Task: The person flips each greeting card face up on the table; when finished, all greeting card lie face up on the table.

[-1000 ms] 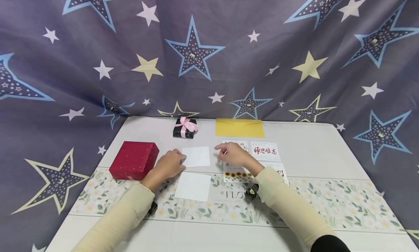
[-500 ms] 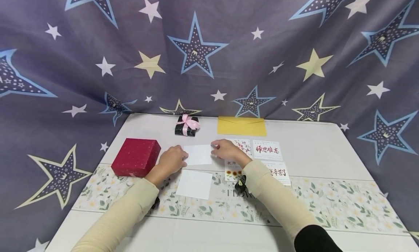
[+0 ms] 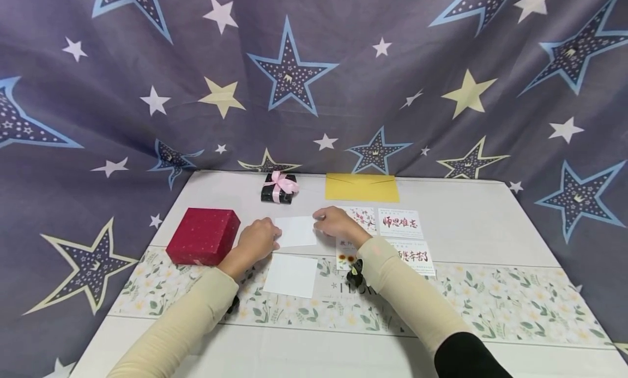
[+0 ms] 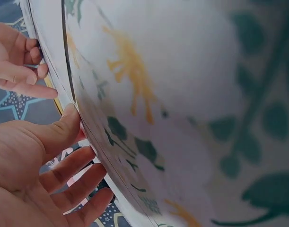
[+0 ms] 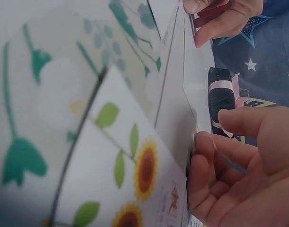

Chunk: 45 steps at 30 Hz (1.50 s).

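Two blank white cards lie one above the other in the middle of the table. At the left edge of the upper card (image 3: 296,231) my left hand (image 3: 256,240) rests with its fingertips. My right hand (image 3: 340,225) is at the opposite edge of that card, its fingertips right at the upper right corner. In the right wrist view, the right thumb (image 5: 241,120) stands apart from loosely bent fingers. The left wrist view has the left fingers (image 4: 71,165) loosely extended along the tabletop. The lower white card (image 3: 290,276) lies flat nearer me.
A red box (image 3: 203,236) stands on the left. Behind the cards are a black package (image 3: 270,194) with a pink ribbon (image 3: 283,184) and a yellow envelope (image 3: 362,188). Several printed cards (image 3: 399,224) lie on the right, partly under my right arm. A starry curtain (image 3: 314,94) hangs behind.
My right hand has come left and down to the upper white card's right edge. The left hand has stayed at its left edge.
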Each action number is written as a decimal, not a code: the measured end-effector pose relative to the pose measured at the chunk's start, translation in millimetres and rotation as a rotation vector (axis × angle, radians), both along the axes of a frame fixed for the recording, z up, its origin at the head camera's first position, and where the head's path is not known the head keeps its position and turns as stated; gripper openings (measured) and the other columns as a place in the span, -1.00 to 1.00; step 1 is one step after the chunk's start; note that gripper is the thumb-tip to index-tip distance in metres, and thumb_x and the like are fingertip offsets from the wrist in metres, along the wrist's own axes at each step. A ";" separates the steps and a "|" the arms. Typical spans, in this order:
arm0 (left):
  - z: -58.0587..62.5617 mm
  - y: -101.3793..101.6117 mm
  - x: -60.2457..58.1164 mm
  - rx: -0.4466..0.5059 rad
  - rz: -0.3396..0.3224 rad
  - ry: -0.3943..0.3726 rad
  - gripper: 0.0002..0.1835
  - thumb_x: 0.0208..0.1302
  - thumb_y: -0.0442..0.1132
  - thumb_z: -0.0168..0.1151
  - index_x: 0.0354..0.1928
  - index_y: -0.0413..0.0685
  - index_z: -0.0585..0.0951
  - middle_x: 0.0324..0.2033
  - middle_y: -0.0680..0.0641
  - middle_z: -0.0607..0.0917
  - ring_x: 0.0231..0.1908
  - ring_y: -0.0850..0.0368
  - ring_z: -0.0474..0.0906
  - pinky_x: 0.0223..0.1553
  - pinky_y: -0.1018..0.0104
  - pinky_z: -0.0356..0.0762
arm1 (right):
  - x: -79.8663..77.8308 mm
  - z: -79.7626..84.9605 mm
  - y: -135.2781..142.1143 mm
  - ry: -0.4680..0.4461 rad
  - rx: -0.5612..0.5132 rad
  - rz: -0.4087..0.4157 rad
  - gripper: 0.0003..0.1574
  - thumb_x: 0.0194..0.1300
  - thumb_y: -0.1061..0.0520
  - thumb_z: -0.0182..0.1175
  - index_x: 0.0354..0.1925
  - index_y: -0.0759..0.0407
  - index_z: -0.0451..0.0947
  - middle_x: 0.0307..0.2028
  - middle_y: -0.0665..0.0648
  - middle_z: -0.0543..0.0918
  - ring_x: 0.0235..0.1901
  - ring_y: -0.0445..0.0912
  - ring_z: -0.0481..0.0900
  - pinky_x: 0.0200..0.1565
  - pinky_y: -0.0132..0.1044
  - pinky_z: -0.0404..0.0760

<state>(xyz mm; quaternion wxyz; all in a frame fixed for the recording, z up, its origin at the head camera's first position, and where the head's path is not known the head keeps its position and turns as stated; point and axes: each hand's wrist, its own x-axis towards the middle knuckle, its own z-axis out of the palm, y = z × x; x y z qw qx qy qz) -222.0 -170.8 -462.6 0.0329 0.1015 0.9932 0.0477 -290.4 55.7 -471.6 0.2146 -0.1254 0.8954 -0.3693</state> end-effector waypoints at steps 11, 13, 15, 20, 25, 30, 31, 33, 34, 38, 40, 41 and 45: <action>-4.5 1.4 -1.9 -0.023 -0.022 0.007 -0.59 0.19 -0.13 0.50 0.10 0.01 0.75 -0.10 -0.16 0.72 -0.14 -0.05 0.67 -0.08 0.03 0.71 | -6.0 3.3 -5.1 -0.036 -0.028 -0.055 -0.52 0.42 0.05 0.20 0.23 0.20 0.55 -0.26 0.13 0.67 -0.50 -0.20 0.52 -0.40 -0.38 0.54; -5.1 0.9 -2.0 -0.014 -0.019 0.002 -0.59 0.19 -0.13 0.50 0.10 0.01 0.75 -0.11 -0.16 0.71 -0.14 -0.05 0.67 -0.08 0.02 0.70 | -6.2 3.2 -5.7 -0.042 -0.047 -0.076 -0.55 0.41 0.07 0.20 0.20 0.21 0.56 -0.19 0.15 0.67 -0.49 -0.19 0.51 -0.41 -0.38 0.54; -5.3 0.1 -1.9 -0.003 -0.017 0.001 -0.58 0.18 -0.13 0.51 0.11 0.01 0.75 -0.10 -0.16 0.72 -0.14 -0.06 0.67 -0.07 0.01 0.70 | -6.5 3.3 -6.3 -0.043 -0.069 -0.095 -0.58 0.41 0.09 0.20 0.16 0.22 0.57 -0.17 0.16 0.66 -0.48 -0.18 0.51 -0.40 -0.38 0.55; -2.6 -1.7 -2.2 -0.003 -0.021 -0.006 -0.59 0.18 -0.13 0.51 0.09 -0.02 0.75 -0.12 -0.15 0.71 -0.17 -0.03 0.65 -0.06 0.01 0.69 | -7.9 4.2 -9.6 -0.065 -0.165 -0.141 -0.63 0.37 0.16 0.23 0.10 0.26 0.52 -0.27 0.17 0.66 -0.44 -0.14 0.54 -0.35 -0.34 0.63; 2.6 -1.7 -4.0 0.039 0.010 -0.045 -0.54 0.17 -0.13 0.52 0.11 -0.07 0.70 -0.14 -0.13 0.69 -0.19 0.01 0.61 -0.01 0.01 0.66 | -8.3 5.9 -15.0 -0.021 -0.202 -0.182 -0.54 0.31 0.19 0.29 0.14 0.25 0.45 -0.28 0.17 0.73 -0.39 -0.11 0.63 -0.37 -0.35 0.63; 3.9 -2.2 -6.1 0.087 0.024 -0.066 -0.41 0.15 -0.14 0.54 0.21 -0.16 0.60 -0.09 -0.18 0.68 -0.11 -0.05 0.62 0.04 -0.02 0.64 | -6.7 8.2 -18.5 0.021 -0.176 -0.183 -0.62 0.33 0.18 0.28 0.10 0.23 0.57 -0.25 0.15 0.72 -0.40 -0.13 0.61 -0.40 -0.39 0.60; 3.5 -2.4 -6.7 0.095 0.030 -0.068 -0.40 0.15 -0.14 0.54 0.21 -0.19 0.59 -0.09 -0.19 0.68 -0.10 -0.06 0.62 0.04 -0.02 0.64 | -6.4 8.8 -18.6 0.027 -0.169 -0.180 -0.66 0.34 0.18 0.28 0.07 0.23 0.60 -0.25 0.14 0.71 -0.40 -0.14 0.60 -0.41 -0.40 0.59; 2.8 -3.1 -7.7 0.104 0.041 -0.065 -0.34 0.15 -0.14 0.54 0.24 -0.25 0.54 -0.04 -0.24 0.68 -0.03 -0.11 0.63 0.09 -0.04 0.63 | -5.7 10.1 -18.0 0.039 -0.168 -0.169 -0.71 0.36 0.17 0.27 0.02 0.22 0.63 -0.24 0.12 0.69 -0.40 -0.16 0.59 -0.41 -0.41 0.58; 2.4 -3.4 -8.4 0.109 0.049 -0.065 -0.32 0.16 -0.14 0.53 0.26 -0.28 0.52 -0.01 -0.27 0.68 0.02 -0.13 0.64 0.12 -0.04 0.62 | -5.4 10.8 -17.3 0.043 -0.177 -0.164 -0.72 0.36 0.18 0.27 0.01 0.23 0.64 -0.24 0.12 0.69 -0.40 -0.16 0.58 -0.41 -0.42 0.58; 0.8 -4.9 -10.4 0.120 0.082 -0.063 -0.27 0.23 -0.14 0.47 0.34 -0.37 0.44 0.07 -0.33 0.67 0.12 -0.19 0.64 0.19 -0.03 0.60 | -4.1 13.6 -12.4 0.068 -0.212 -0.145 -0.79 0.37 0.18 0.27 -0.05 0.23 0.66 -0.27 0.12 0.68 -0.41 -0.15 0.56 -0.42 -0.42 0.55; -0.4 -5.7 -11.4 0.131 0.095 -0.062 -0.42 0.28 -0.15 0.43 0.23 -0.34 0.52 -0.05 -0.29 0.71 -0.02 -0.13 0.68 0.08 0.03 0.65 | -3.1 15.0 -8.8 0.082 -0.220 -0.139 -0.82 0.37 0.16 0.28 -0.10 0.20 0.68 -0.29 0.11 0.68 -0.40 -0.14 0.56 -0.41 -0.41 0.55; -0.9 -6.2 -11.8 0.139 0.100 -0.059 -0.53 0.30 -0.15 0.41 0.13 -0.29 0.57 -0.14 -0.24 0.73 -0.12 -0.07 0.68 -0.02 0.07 0.67 | -2.8 15.5 -7.1 0.085 -0.219 -0.138 -0.84 0.37 0.14 0.29 -0.12 0.18 0.68 -0.30 0.10 0.67 -0.40 -0.14 0.56 -0.40 -0.41 0.54; -2.0 -8.3 -12.9 0.182 0.105 0.000 -0.85 0.36 -0.16 0.34 -0.25 -0.09 0.63 -0.41 -0.07 0.72 -0.40 0.08 0.54 -0.29 0.20 0.55 | -2.6 16.1 0.1 0.087 -0.229 -0.141 -0.84 0.40 0.07 0.27 -0.14 0.09 0.71 -0.38 0.08 0.65 -0.43 -0.13 0.56 -0.39 -0.36 0.56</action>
